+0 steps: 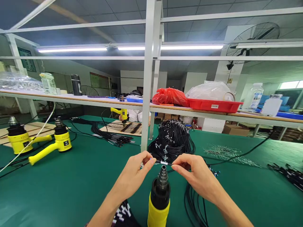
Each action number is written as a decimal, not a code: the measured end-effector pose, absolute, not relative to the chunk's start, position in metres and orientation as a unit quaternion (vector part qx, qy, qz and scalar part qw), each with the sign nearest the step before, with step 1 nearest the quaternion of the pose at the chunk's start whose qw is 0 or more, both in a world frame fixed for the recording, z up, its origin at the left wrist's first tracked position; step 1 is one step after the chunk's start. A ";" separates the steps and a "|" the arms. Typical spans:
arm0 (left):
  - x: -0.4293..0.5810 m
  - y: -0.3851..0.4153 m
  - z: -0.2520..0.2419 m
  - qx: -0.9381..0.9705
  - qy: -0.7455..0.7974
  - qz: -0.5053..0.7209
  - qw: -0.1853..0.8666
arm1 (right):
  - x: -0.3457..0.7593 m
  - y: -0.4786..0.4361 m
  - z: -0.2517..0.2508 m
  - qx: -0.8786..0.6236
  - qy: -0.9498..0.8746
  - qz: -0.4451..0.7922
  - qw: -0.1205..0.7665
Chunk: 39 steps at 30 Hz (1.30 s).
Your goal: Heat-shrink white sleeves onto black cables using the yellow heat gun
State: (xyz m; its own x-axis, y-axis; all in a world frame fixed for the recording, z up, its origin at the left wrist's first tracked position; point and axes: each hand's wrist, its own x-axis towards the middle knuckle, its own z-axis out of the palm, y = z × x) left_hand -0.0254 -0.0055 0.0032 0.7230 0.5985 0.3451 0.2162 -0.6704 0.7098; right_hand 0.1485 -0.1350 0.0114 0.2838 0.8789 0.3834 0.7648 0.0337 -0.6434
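Observation:
Between my two hands a thin black cable with a white sleeve [163, 163] is stretched level, just above the metal nozzle of an upright yellow heat gun [159, 201]. My left hand [136, 173] pinches the cable's dark left end between thumb and fingers. On the other side of the sleeve, my right hand [195, 173] pinches the black cable. Loose black cables [195, 205] hang below my right hand. Under my left forearm lies a bunch of cables with white sleeves [123, 214], partly hidden. A large coiled heap of black cables [174, 138] sits just beyond my hands.
Two yellow heat guns [62, 138] stand at left on the green table [94, 183]. Clear strands [227, 154] and a cable bundle [288, 175] lie at right. A white post [148, 78] rises ahead, beside a shelf with a red tray [214, 106]. Another person's hand holds a heat gun [123, 116] beyond.

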 end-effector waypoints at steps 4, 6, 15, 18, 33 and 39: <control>-0.023 -0.004 0.000 0.875 0.238 0.276 0.318 | 0.147 -0.135 0.012 -0.689 -0.600 0.061 0.402; -0.023 -0.003 -0.001 0.875 0.236 0.278 0.318 | 0.147 -0.134 0.011 -0.690 -0.599 0.057 0.403; -0.025 -0.005 0.000 0.872 0.228 0.308 0.305 | 0.147 -0.130 0.006 -0.688 -0.589 0.057 0.419; -0.024 -0.006 0.000 0.878 0.230 0.307 0.287 | 0.147 -0.134 0.007 -0.693 -0.603 0.047 0.391; -0.029 0.000 -0.010 0.867 0.250 0.317 0.293 | 0.171 -0.143 -0.020 -0.734 -0.531 0.046 0.420; -0.073 0.034 -0.085 0.900 0.345 0.136 0.231 | 0.265 -0.197 -0.086 -0.835 -0.237 0.039 0.495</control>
